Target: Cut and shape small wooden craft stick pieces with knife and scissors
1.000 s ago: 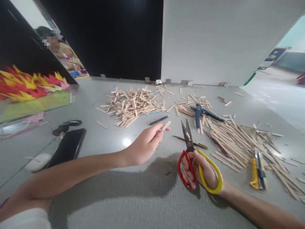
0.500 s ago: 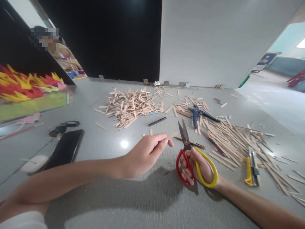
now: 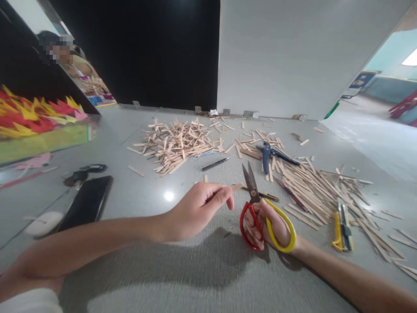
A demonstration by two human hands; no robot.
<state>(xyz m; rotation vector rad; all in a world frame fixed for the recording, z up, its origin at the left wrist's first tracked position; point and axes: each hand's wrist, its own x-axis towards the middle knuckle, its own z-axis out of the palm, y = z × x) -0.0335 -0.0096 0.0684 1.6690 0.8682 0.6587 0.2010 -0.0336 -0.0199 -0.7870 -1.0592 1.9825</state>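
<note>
My left hand (image 3: 198,208) pinches a short wooden stick piece (image 3: 236,187) between thumb and fingers, its tip almost touching the scissor blades. My right hand (image 3: 270,226) grips red-and-yellow-handled scissors (image 3: 257,208), fingers through the loops, blades pointing away and nearly closed. Both hands hover just above the grey table (image 3: 195,269).
A pile of cut stick pieces (image 3: 176,143) lies ahead; long sticks (image 3: 319,191) spread to the right with a yellow utility knife (image 3: 340,226). Blue pliers (image 3: 270,154), a black pen (image 3: 215,164), a pencil (image 3: 265,195), a phone (image 3: 86,202), keys (image 3: 83,173) and coloured paper (image 3: 35,115) surround them. Another person sits far left.
My left hand has brought the stick piece down and right, up to the scissor blades. My right hand with the scissors has shifted slightly left.
</note>
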